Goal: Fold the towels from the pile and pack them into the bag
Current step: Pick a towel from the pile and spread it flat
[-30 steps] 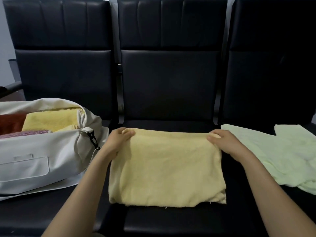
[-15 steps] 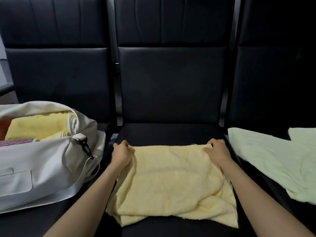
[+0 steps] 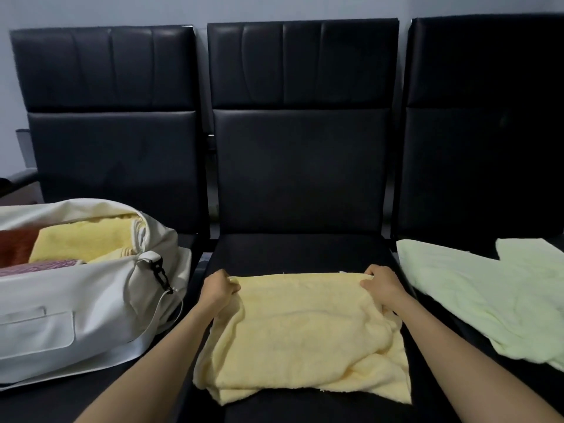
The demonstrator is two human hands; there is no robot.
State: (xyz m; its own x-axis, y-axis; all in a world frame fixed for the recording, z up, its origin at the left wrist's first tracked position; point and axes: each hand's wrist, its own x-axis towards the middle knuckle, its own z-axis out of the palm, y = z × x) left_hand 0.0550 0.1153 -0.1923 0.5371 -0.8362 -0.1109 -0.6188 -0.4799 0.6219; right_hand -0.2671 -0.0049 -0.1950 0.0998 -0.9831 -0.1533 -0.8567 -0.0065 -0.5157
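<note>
Towels fill the white fabric bag (image 3: pixel 76 315), which lies with its mouth open on the seat just left of the middle black padded chair (image 3: pixel 302 178). Inside the bag, a folded yellow towel (image 3: pixel 82 242) sits at the end nearest that chair. A rust-red towel (image 3: pixel 15 245) lies beside it, farther from the chair, and a pink patterned towel (image 3: pixel 45 265) lies against the bag's front lip. A black plastic clip (image 3: pixel 158 271) hangs at the bag's end that faces the middle chair, and a flat patch pocket (image 3: pixel 36 329) shows on the bag's front wall.

A pale yellow terry towel (image 3: pixel 302 331) lies on the middle chair's seat, doubled over, with rumpled loose layers showing along its near edge. The left hand (image 3: pixel 218 290) grips the towel's far left corner with its fingers curled round the cloth. The right hand (image 3: pixel 383 285) grips the far right corner the same way, knuckles up. The towel's far edge runs fairly straight between the two hands. Both forearms are bare and reach forward over the front of the seat, and the left one covers part of the towel's left edge.

A pale green towel (image 3: pixel 488 300) is spread loosely on the seat right of the middle chair. It lies apart from the yellow one, with dark seat showing between them. A pale grey wall (image 3: pixel 91 10) stands behind the chair backs.
</note>
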